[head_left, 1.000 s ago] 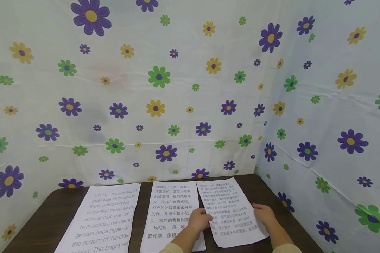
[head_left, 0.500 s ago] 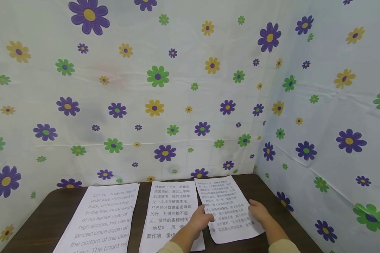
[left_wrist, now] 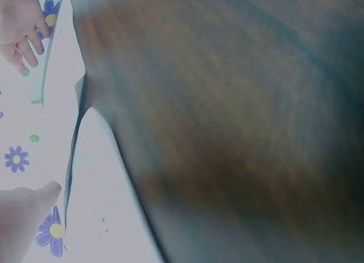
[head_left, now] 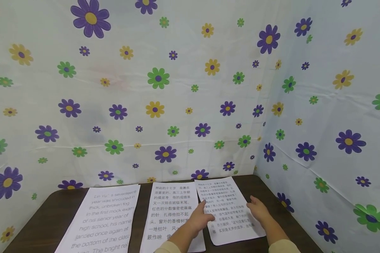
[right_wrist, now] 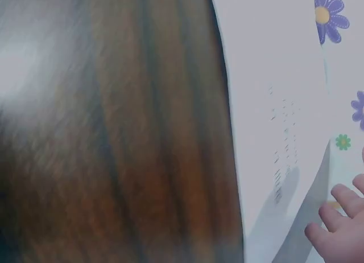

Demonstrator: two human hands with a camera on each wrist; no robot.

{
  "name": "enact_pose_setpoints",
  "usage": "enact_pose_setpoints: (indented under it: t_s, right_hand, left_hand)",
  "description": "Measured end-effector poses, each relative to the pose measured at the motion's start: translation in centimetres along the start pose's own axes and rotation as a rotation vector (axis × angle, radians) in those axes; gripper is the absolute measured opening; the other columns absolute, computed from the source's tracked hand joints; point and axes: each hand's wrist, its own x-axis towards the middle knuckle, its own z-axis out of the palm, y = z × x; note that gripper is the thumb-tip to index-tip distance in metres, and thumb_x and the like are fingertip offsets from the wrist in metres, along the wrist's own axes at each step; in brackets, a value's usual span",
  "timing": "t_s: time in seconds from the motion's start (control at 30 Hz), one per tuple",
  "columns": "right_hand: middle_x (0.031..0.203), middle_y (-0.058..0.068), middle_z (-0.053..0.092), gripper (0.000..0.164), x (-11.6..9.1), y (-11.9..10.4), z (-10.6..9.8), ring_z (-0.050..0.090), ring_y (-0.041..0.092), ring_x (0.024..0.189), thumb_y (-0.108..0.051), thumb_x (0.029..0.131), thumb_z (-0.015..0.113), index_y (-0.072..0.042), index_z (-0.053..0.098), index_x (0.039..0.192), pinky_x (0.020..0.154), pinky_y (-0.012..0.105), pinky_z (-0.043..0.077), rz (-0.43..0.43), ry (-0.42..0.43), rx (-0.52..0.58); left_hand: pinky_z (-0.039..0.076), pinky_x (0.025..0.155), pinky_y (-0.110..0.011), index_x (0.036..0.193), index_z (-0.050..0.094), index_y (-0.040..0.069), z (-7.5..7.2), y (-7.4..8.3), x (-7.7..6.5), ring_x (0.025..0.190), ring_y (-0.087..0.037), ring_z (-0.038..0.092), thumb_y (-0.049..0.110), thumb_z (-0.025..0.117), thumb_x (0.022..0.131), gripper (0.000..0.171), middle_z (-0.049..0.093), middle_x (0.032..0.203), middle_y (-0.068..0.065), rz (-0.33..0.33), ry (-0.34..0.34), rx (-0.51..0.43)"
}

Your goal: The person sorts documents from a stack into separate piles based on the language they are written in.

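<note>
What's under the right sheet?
The dark table shows past the far right side and near edge of the right sheet. Its underside is covered, so I can't tell whether another page lies beneath.

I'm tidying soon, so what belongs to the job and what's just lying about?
Likely job:
white paper sheet with small Chinese print, between left fingers and right fingers

Likely lying about:
white paper sheet with larger Chinese print
white paper sheet with English print
</note>
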Motion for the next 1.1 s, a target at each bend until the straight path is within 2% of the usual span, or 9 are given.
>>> enact_pose_setpoints:
  t_s: [0.1, 0.2, 0.37, 0.63, 0.83, 1.1]
  right_hand:
    - [0.153, 0.037, 0.021, 0.064, 0.0, -1.0, 0.2, 0.019, 0.052, 0.142, -0.022, 0.098, 0.04, 0.009, 0.021, 0.15, 0.116, 0.063, 0.02, -0.001, 0.008, 0.049]
    - [0.154, 0.035, 0.02, 0.064, -0.1, -2.3, 0.6, 0.018, 0.051, 0.144, -0.025, 0.099, 0.039, 0.006, 0.021, 0.152, 0.117, 0.063, 0.019, -0.013, -0.002, 0.085]
    - [0.154, 0.034, 0.022, 0.062, -0.4, -4.3, 1.6, 0.022, 0.05, 0.143, -0.025, 0.1, 0.039, 0.004, 0.022, 0.152, 0.117, 0.063, 0.022, -0.071, -0.039, 0.107]
    - [0.155, 0.031, 0.025, 0.06, -1.2, -7.2, 3.7, 0.025, 0.05, 0.142, -0.025, 0.101, 0.04, 0.003, 0.024, 0.152, 0.116, 0.063, 0.023, -0.121, -0.088, 0.11]
    - [0.152, 0.033, 0.03, 0.058, -1.1, -8.4, 5.8, 0.029, 0.051, 0.141, -0.023, 0.101, 0.042, 0.005, 0.028, 0.15, 0.116, 0.061, 0.027, -0.179, -0.119, 0.111]
    - [0.152, 0.03, 0.034, 0.059, -1.5, -10.0, 8.0, 0.035, 0.049, 0.138, -0.026, 0.1, 0.045, 0.001, 0.031, 0.15, 0.112, 0.06, 0.034, -0.191, -0.147, 0.122]
  left_hand:
    - [0.036, 0.11, -0.062, 0.151, 0.024, -0.007, -0.9, 0.4, -0.1, 0.133, -0.047, 0.044, 0.01, 0.065, 0.078, 0.085, 0.042, 0.146, -0.031, 0.028, 0.002, -0.014]
    - [0.033, 0.111, -0.063, 0.151, 0.024, -0.005, -2.3, 0.8, -0.4, 0.141, -0.051, 0.03, 0.012, 0.065, 0.079, 0.084, 0.03, 0.153, -0.033, 0.035, 0.027, 0.002]
    - [0.037, 0.109, -0.062, 0.152, 0.025, -0.002, -5.2, 1.1, -0.8, 0.14, -0.05, 0.033, 0.014, 0.066, 0.08, 0.084, 0.031, 0.153, -0.031, 0.052, 0.08, 0.036]
    - [0.033, 0.113, -0.06, 0.152, 0.024, -0.004, -10.1, 2.0, -2.0, 0.14, -0.05, 0.031, 0.012, 0.063, 0.083, 0.08, 0.03, 0.154, -0.031, 0.08, 0.155, 0.082]
    - [0.033, 0.113, -0.061, 0.152, 0.025, -0.003, -13.5, 1.3, -2.8, 0.141, -0.05, 0.031, 0.012, 0.064, 0.083, 0.08, 0.03, 0.154, -0.03, 0.063, 0.226, 0.099]
    - [0.032, 0.114, -0.06, 0.151, 0.025, -0.005, -17.7, 0.6, -4.7, 0.141, -0.05, 0.031, 0.009, 0.067, 0.081, 0.082, 0.029, 0.155, -0.03, 0.044, 0.28, 0.09]
